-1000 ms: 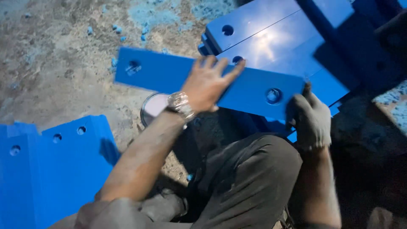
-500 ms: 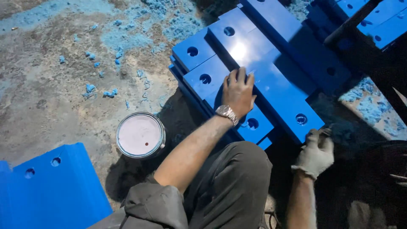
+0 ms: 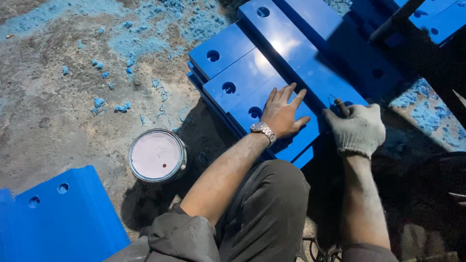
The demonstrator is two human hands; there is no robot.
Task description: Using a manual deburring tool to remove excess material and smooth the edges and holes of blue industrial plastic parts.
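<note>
Pressing flat on the top glossy blue plastic plate with round holes (image 3: 291, 82), my bare left hand (image 3: 283, 114) has its fingers (image 3: 287, 93) spread open, the plate lying directly under them on a stack on the floor. My gloved right hand (image 3: 357, 128) sits at the plate's near edge, fingers curled closed around a thin dark tool (image 3: 341, 106). A round white-lidded tin (image 3: 157, 155) stands nearby on the dusty concrete floor (image 3: 58, 106).
</note>
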